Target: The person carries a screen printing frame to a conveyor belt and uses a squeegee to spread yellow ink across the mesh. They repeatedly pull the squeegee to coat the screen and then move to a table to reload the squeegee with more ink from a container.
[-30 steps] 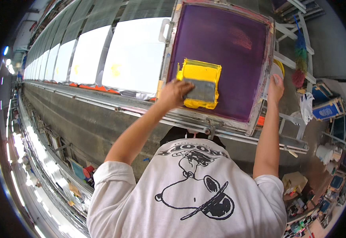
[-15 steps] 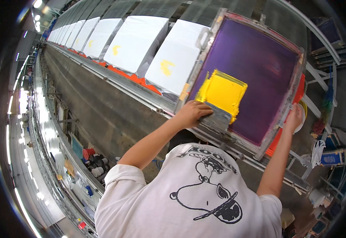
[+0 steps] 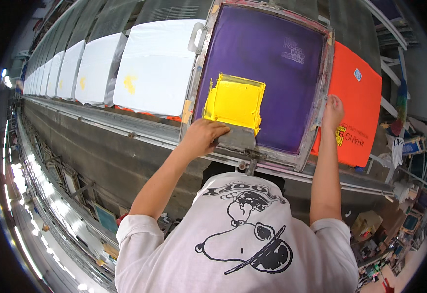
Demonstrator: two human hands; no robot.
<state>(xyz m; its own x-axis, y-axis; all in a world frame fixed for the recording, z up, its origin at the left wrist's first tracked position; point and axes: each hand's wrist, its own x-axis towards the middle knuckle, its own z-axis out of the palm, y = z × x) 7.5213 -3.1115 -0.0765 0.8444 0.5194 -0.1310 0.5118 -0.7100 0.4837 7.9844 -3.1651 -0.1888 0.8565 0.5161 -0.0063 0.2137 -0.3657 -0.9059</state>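
A screen printing frame [image 3: 327,73] with purple mesh lies in front of me, over the long printing table. On its near left part sits a thick square of yellow ink [image 3: 238,100], with a grey squeegee [image 3: 238,137] at the ink's near side. My left hand [image 3: 206,136] is closed at the frame's near edge, its fingers against the squeegee's left end; just what they grip underneath is hidden. My right hand [image 3: 334,111] is closed on the frame's right side. To the right lies an orange fabric piece [image 3: 355,102] bearing a yellow print and dark lettering.
White fabric pieces [image 3: 157,63] with yellow marks run in a row to the far left. A metal rail [image 3: 130,134] follows the table's near edge. Shelving with screens and a white bag [image 3: 395,151] stands at the right.
My hands and the frame have moved left in the view, which has turned. The orange piece, mostly hidden before, now shows on the right. My grip looks the same.
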